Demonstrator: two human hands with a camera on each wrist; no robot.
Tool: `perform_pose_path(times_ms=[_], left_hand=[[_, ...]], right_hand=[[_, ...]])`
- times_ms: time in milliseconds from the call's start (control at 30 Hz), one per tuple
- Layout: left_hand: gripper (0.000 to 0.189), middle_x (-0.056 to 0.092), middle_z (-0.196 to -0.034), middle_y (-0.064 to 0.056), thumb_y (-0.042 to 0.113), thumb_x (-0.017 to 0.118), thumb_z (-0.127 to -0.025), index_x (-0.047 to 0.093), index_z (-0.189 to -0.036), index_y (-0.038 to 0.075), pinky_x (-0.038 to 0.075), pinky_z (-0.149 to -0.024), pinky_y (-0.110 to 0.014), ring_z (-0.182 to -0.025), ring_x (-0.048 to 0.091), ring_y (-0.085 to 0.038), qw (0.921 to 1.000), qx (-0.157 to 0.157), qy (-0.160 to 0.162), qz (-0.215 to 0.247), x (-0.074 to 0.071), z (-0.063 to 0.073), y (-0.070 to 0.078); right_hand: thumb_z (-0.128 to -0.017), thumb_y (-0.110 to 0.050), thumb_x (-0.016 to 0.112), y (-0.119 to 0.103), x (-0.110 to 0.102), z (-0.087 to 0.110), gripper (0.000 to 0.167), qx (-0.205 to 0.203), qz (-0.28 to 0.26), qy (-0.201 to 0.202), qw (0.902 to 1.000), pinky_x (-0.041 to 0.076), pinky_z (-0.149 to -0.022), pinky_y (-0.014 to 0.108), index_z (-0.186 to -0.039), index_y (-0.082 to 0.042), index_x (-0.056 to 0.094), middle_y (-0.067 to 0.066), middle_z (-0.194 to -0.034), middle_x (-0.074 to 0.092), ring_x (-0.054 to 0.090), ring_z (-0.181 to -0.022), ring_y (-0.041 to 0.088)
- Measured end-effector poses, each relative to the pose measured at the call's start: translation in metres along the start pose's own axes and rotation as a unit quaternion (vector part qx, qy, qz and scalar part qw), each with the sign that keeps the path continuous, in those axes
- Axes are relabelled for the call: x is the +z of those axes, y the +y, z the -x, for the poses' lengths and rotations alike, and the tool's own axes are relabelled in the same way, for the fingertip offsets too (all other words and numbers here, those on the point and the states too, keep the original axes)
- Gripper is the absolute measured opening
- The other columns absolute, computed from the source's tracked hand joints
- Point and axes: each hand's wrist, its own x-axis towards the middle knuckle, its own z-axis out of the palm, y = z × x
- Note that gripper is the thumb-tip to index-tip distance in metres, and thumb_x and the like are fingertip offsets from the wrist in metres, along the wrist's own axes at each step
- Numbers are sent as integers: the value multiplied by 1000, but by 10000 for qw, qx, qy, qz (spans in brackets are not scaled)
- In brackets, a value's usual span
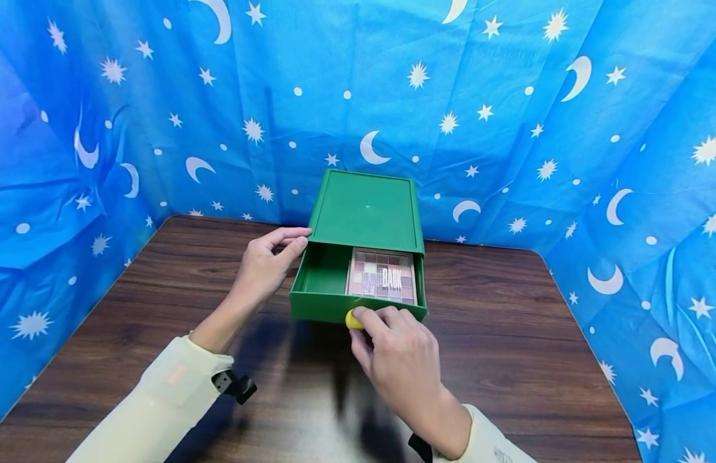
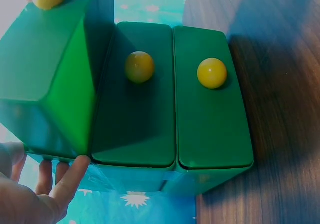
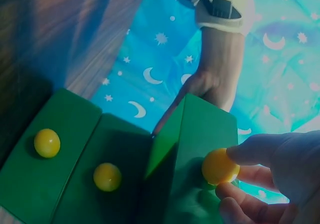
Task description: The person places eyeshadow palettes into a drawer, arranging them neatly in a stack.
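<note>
A green drawer cabinet (image 1: pixel 366 209) stands on the table with its top drawer (image 1: pixel 317 306) pulled out. Inside that drawer, toward the right, lies a flat makeup palette (image 1: pixel 381 275) with many coloured squares and the printed word "BACK". My right hand (image 1: pixel 401 354) pinches the drawer's round yellow knob (image 3: pixel 220 166) between thumb and fingers. At the cabinet's left side, my left hand (image 1: pixel 261 265) touches the front edge with its fingers extended. Two lower drawers, each with a yellow knob (image 2: pixel 140 67), are closed in both wrist views.
The dark wood-grain table (image 1: pixel 497 334) extends around the cabinet. Behind it and along both sides hangs a blue cloth (image 1: pixel 387 83) printed with white moons and stars. Both forearms wear pale sleeves (image 1: pixel 167 386), with a small black strap at the left cuff.
</note>
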Motion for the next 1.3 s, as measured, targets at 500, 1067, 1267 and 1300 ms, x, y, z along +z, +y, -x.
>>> perform_pose_path(times_ms=[500, 1067, 1267, 1300], left_hand=[[36, 71, -121, -8, 44, 60, -102, 70, -130, 24, 50, -74, -25, -103, 62, -17, 9998, -62, -50, 155, -3, 3, 2], [38, 68, -117, -9, 38, 62, -102, 69, -132, 16, 61, -82, -33, -103, 65, -11, 9957, -96, -209, 902, -1, 5, 2], [38, 65, -118, -11, 33, 62, -103, 67, -133, 11, 61, -82, -43, -100, 67, -9, 9905, -143, -320, 1329, -1, 3, 3], [38, 65, -119, -11, 34, 62, -103, 67, -134, 12, 61, -82, -41, -100, 67, -10, 9920, -133, -323, 1213, -2, 4, 3]], right_hand=[[-86, -24, 83, 17, 20, -28, 19, 307, -60, -215, 9993, 52, -50, 30, -103, -19, 77, 4, -89, 76, 63, -67, 18], [-89, -23, 80, 32, 40, -47, 17, 533, -12, -176, 9984, 52, -48, 34, -105, -20, 76, 5, -89, 76, 66, -69, 20], [-91, -23, 78, 36, 40, -49, 18, 525, -128, -281, 9981, 52, -49, 33, -108, -19, 76, 5, -92, 76, 66, -69, 20], [-91, -23, 78, 37, 39, -49, 18, 504, -150, -287, 9982, 52, -49, 33, -109, -18, 76, 6, -94, 76, 66, -70, 20]])
